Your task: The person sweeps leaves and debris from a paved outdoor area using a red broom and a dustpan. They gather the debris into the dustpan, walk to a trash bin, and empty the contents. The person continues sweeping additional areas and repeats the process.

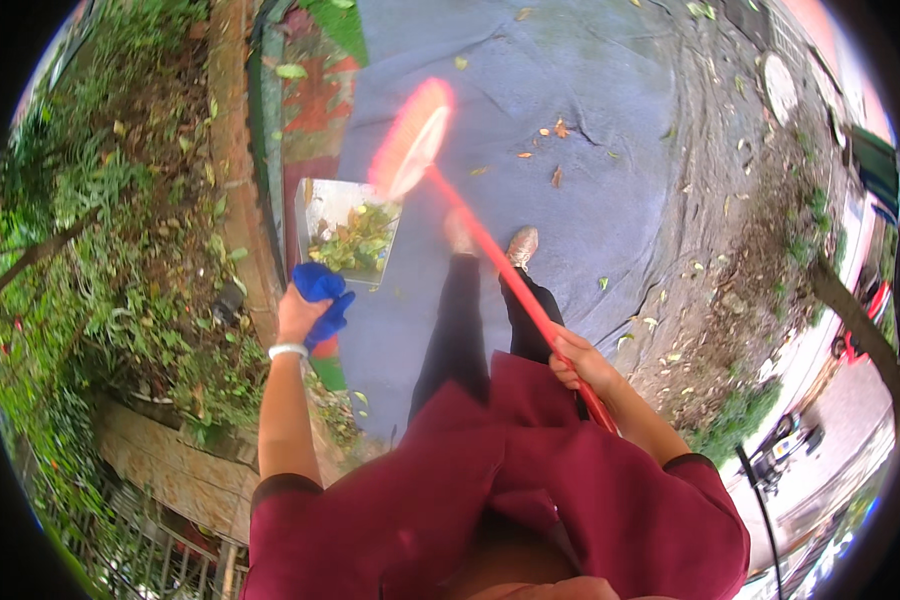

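My left hand [297,313] grips a bunched blue cloth [321,289], possibly a glove. It is at the near edge of a metal dustpan [311,196]; whether it also holds the pan's handle is hidden by the cloth. Green and yellow leaves [356,238] lie heaped in the pan. My right hand [581,361] is closed around the red handle of a broom [495,255]. The broom's pinkish-red head [414,139] is blurred and overlaps the pan's far right corner in view; I cannot tell whether they touch.
Fallen leaves [557,176] dot the wrinkled grey ground sheet [510,90] underfoot. A brick kerb [229,135] borders a planted bed [165,210] on the left. Bare soil [709,247] and a tree trunk [859,322] are at right, with a parked motorcycle [784,450] beyond.
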Available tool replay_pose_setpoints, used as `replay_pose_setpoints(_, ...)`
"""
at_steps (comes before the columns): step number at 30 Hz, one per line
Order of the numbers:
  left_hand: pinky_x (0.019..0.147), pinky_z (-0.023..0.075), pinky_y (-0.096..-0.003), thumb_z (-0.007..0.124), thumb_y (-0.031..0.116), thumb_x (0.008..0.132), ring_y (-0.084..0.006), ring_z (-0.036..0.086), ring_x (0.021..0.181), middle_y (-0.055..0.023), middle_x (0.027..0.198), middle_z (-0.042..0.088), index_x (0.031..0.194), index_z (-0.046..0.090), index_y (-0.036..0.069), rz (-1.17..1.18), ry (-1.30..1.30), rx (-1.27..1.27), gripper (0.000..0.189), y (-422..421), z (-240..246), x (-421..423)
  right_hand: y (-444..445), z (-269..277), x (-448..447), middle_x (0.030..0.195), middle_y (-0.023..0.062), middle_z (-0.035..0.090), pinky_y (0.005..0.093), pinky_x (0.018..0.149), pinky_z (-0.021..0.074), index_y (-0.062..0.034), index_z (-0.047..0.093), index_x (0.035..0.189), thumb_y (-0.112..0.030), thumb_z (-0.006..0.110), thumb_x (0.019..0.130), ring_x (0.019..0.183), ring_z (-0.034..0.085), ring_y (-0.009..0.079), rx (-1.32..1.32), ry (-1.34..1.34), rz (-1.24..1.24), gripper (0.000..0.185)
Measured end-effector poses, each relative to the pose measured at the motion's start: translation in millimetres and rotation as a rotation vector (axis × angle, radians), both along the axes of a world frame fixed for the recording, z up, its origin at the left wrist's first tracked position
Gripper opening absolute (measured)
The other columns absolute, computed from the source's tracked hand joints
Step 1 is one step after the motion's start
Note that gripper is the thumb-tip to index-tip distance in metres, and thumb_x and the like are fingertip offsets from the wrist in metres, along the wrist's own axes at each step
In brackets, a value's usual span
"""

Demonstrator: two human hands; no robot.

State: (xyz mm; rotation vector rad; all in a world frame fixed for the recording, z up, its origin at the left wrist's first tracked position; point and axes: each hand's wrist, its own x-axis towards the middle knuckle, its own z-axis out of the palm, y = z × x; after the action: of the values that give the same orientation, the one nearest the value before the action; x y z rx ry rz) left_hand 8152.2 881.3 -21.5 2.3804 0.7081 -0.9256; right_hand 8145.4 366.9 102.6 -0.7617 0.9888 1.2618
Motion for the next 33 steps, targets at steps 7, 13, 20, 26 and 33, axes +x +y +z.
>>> replay_pose_setpoints(7,0.082,0.0506,-0.0419,0.081,0.034,0.061,-0.0370,0.063,0.094,-0.0189,0.099,0.066,0.111,0.056,0.004,-0.194,0.040,0.030,0.063,-90,57,31,-78,28,-17,0.062,-0.0037,0.040,0.0191,0.037,0.0293,-0.0278,0.039,0.140,-0.027,0.045,0.100,0.045,0.032,0.0043,-0.382,-0.004,0.098,0.040)
replay_pose_setpoints(13,0.076,0.0512,-0.0451,0.073,0.052,0.065,-0.0390,0.064,0.086,-0.0224,0.090,0.066,0.102,0.059,0.004,-0.430,0.015,0.044,0.062,-176,72,66,-149,23,-29,0.061,-0.0049,0.040,0.0194,0.037,0.0288,-0.0259,0.038,0.141,-0.030,0.045,0.100,0.043,0.032,0.0042,-0.437,-0.114,-0.110,0.042)
replay_pose_setpoints(20,0.074,0.0512,-0.0473,0.069,0.051,0.069,-0.0411,0.064,0.082,-0.0235,0.086,0.066,0.099,0.059,0.004,-0.579,0.042,0.019,0.057,-248,63,81,-214,-80,-4,0.061,-0.0040,0.039,0.0206,0.038,0.0287,-0.0204,0.035,0.142,-0.031,0.046,0.099,0.044,0.033,0.0055,-0.421,-0.222,-0.325,0.046)
replay_pose_setpoints(26,0.079,0.0506,-0.0458,0.070,0.048,0.068,-0.0400,0.063,0.087,-0.0234,0.091,0.066,0.100,0.058,0.003,-0.684,0.092,0.052,0.057,-306,47,106,-243,-67,-48,0.064,-0.0023,0.041,0.0212,0.037,0.0267,-0.0211,0.036,0.142,-0.031,0.048,0.099,0.044,0.033,0.0056,-0.276,-0.056,-0.354,0.046)
replay_pose_setpoints(33,0.080,0.0505,-0.0448,0.076,0.036,0.061,-0.0388,0.063,0.091,-0.0223,0.096,0.066,0.104,0.057,0.002,-0.823,0.131,0.045,0.058,-331,1,140,-252,-80,-54,0.065,-0.0035,0.040,0.0194,0.038,0.0260,-0.0218,0.032,0.144,-0.034,0.048,0.098,0.046,0.032,0.0040,-0.297,-0.243,-0.522,0.050)
